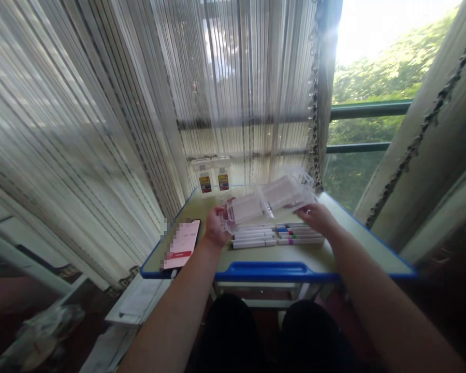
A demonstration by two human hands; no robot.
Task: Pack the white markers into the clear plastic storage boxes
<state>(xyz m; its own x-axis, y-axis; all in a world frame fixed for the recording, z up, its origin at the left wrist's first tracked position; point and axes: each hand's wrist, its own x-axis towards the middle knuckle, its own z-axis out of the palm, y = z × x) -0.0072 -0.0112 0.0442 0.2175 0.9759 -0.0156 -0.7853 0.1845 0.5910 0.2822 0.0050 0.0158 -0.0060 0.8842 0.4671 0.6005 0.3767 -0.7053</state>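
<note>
Between my two hands a clear plastic case (281,192) is held up, unfolded at its middle hinge and slightly tilted. My left hand (217,227) is closed on its near left end, with the thumb over the edge. At the right end, my right hand (319,217) grips the lower edge, its fingertips partly hidden beneath the plastic. Just below the case, several white marker pens (254,239) lie side by side on the desk, and another group with coloured bands (297,237) sits to their right. The case covers part of the pens' far side.
Two small clear boxes with labels (223,178) stand at the desk's back left. A phone (183,243) with a cable lies at the left edge. The desk has a blue rim (272,269). Curtains (248,103) hang behind, and a window is at the right.
</note>
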